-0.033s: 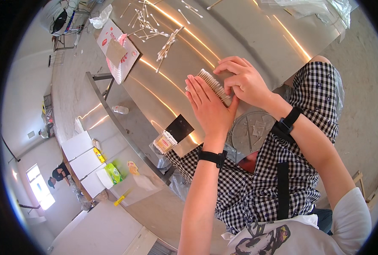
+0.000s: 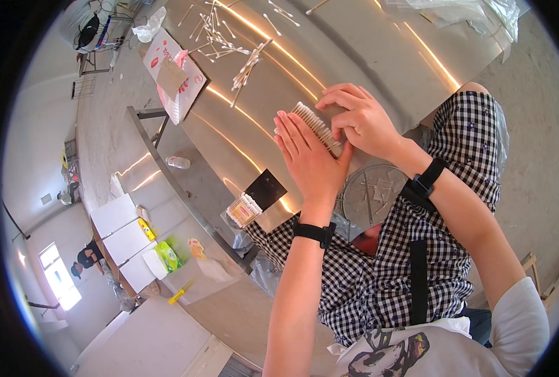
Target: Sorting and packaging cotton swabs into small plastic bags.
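A tight row of cotton swabs [image 2: 318, 129] rests at the metal table's near side. My left hand [image 2: 311, 154] lies over it with straight fingers along the top and the thumb around its near end, holding the row together. My right hand [image 2: 362, 120] is at the row's right side, fingers bent and apart, the lower fingertips close to the swab ends; whether they touch is unclear. Farther off lie a loose bundle of swabs [image 2: 249, 68] and several scattered swabs [image 2: 213, 39]. A packed box of swabs [image 2: 244, 210] sits by a black square [image 2: 266, 190] at the left table edge.
A white printed card sheet [image 2: 195, 74] with a brown piece on it lies at the far left. Clear plastic bags [image 2: 449, 11] are at the far right edge. Below the table stands a round wire-rimmed stool [image 2: 374, 191]. A second table holds a green packet [image 2: 166, 256].
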`<state>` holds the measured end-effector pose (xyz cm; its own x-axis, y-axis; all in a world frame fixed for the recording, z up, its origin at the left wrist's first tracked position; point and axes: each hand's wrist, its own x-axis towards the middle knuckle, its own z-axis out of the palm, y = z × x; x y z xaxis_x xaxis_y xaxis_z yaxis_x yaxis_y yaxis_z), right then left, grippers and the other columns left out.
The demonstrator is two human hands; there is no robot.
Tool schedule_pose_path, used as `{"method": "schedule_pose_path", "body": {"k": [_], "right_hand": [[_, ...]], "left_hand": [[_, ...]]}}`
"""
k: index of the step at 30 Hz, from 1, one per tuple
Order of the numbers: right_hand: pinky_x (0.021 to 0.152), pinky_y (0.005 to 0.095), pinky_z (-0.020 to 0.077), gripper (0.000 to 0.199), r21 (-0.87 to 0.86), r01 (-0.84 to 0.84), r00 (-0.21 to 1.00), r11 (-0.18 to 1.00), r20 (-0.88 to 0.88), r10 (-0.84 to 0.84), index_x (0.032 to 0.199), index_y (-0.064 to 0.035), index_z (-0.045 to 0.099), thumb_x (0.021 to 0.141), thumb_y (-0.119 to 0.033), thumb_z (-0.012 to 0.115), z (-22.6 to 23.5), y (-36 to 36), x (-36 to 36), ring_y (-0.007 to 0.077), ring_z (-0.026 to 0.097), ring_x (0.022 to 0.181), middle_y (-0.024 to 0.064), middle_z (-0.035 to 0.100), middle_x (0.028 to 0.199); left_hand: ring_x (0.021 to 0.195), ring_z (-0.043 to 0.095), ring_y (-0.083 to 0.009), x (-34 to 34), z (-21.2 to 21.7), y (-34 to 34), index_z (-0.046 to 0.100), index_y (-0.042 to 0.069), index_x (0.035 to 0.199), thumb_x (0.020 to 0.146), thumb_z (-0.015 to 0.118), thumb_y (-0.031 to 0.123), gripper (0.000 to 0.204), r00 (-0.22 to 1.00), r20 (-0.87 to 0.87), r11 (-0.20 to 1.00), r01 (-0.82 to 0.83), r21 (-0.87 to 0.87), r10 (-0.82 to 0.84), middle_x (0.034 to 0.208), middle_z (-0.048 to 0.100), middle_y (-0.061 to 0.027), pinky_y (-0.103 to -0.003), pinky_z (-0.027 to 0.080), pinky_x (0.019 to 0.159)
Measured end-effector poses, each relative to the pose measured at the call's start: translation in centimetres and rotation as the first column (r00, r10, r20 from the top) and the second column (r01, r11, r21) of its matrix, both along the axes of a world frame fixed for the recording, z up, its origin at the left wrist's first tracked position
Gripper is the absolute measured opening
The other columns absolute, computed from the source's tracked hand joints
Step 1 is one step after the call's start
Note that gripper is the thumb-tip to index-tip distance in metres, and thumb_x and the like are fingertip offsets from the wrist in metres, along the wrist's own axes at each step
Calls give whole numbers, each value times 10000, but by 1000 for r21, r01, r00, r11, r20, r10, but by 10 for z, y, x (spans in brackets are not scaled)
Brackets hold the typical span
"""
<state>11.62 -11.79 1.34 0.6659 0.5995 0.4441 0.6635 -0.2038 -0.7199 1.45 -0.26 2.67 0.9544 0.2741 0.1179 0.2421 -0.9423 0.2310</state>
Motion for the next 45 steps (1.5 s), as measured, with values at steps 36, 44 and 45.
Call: {"method": "schedule_pose_path", "body": {"k": [36, 44, 45], "right_hand": [[940, 378, 483, 85, -25, -7, 1000, 1000, -23, 6, 542, -78, 619, 611, -46, 656, 1, 0, 0, 243, 566, 1155, 2, 671, 1084], [935, 371, 471, 87, -31, -15, 1000, 999, -26, 14, 537, -82, 613, 607, -51, 656, 0, 0, 0, 235, 562, 1163, -1, 669, 1088], [933, 371, 469, 88, -33, -15, 1000, 999, -22, 14, 536, -81, 612, 606, -51, 655, 1, 0, 0, 234, 561, 1162, -1, 669, 1088]], "left_hand": [[1492, 183, -430, 0, 0, 0, 191, -165, 1484, 835, 679, 473, 1032, 1000, 2, 1000, -4, -2, 4, 1562, 210, -344, -508, 172, 1215], [1490, 193, -432, 0, -1, 1, 194, -162, 1487, 830, 689, 512, 1063, 1000, 2, 1000, -8, 14, 8, 1566, 212, -343, -495, 177, 1214], [1490, 194, -431, 0, -2, 0, 196, -161, 1487, 832, 687, 512, 1059, 1000, 4, 1000, -10, 13, 10, 1565, 215, -342, -494, 177, 1214]]}}
